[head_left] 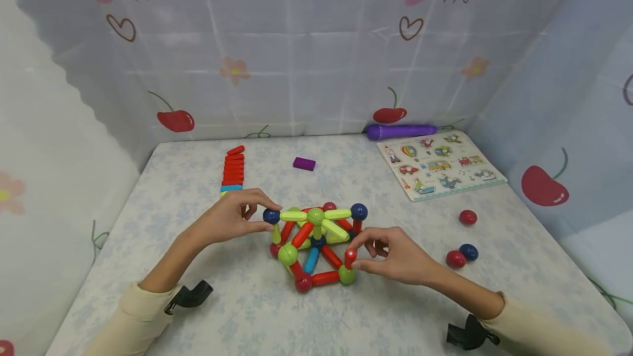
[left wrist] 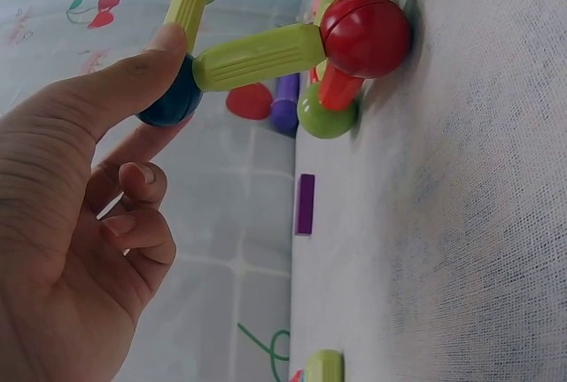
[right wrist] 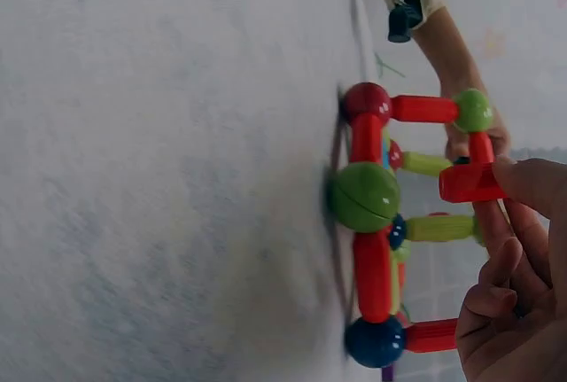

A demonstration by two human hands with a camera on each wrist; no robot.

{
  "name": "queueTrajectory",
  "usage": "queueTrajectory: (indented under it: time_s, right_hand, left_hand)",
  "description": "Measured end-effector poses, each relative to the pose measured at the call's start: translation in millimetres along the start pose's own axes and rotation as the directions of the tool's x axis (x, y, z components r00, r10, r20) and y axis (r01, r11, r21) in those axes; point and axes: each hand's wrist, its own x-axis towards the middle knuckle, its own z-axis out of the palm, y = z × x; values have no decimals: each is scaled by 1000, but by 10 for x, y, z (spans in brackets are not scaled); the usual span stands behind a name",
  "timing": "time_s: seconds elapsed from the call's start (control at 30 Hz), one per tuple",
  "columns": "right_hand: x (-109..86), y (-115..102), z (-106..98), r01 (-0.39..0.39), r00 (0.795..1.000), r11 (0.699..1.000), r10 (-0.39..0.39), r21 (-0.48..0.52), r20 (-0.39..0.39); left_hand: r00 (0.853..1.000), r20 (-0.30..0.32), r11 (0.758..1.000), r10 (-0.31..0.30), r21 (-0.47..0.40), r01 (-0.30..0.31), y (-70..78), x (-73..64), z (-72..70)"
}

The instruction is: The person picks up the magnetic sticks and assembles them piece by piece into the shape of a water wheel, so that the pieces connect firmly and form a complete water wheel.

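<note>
A framework of red, yellow-green and blue magnetic sticks joined by coloured balls stands mid-table. My left hand (head_left: 237, 213) pinches a dark blue ball (left wrist: 172, 98) at its upper left corner, where yellow-green sticks (left wrist: 261, 56) meet. Between thumb and fingertips, my right hand (head_left: 395, 254) holds a short red stick (right wrist: 468, 183). That stick is just above the green ball (right wrist: 365, 198) at the front right corner; a gap between them shows in the right wrist view. A red ball (head_left: 303, 283) forms the front corner, and another dark blue ball (head_left: 359, 212) tops the right side.
Loose red balls (head_left: 467, 217) and a dark blue ball (head_left: 468, 252) lie at right. Spare red sticks (head_left: 234, 169) line up at back left, near a purple block (head_left: 304, 163). A picture board (head_left: 440, 165) and a purple baton-like object (head_left: 401, 132) lie at back right.
</note>
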Motion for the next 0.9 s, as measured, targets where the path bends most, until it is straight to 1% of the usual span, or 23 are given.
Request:
queueTrajectory:
  time_s: [0.1,0.2,0.3,0.37,0.47,0.6,0.67,0.8,0.9]
  right_hand:
    - [-13,74,101,-28,999,1000,28,-10,24]
    - [-19,113,146,-45,999,999,46,-17,23]
    - [-23,120,133,-57,998,998,57,-20,31]
    - [-41,120,78,-65,997,998,66,-28,36]
    - [-102,135,-86,-73,997,994,74,-77,12]
    - [-272,203,-420,-99,994,981,90,-169,-60]
    - [-396,255,-606,-115,992,970,99,-215,-83]
    - [-701,395,-959,-125,991,950,107,-286,-77]
    - [-938,518,-1156,-137,990,928,118,-345,-74]
  left_hand:
    - [1000,2,1000,3,-2,-3,6,8,1]
    - [1000,4,1000,6,-7,-6,3,12,4]
    - [1000,4,1000,6,-10,-6,6,9,3]
    - [1000,6,1000,8,-15,-8,-1,6,5]
    - [1000,6,1000,14,-24,-13,-7,-4,3]
    - [1000,0,999,17,-29,-17,-21,-22,3]
    - [1000,-1,999,17,-27,-17,-28,-29,6]
    - [1000,1,999,25,-23,-25,-37,-26,13]
    - [999,2,999,32,-16,-32,-33,-7,12]
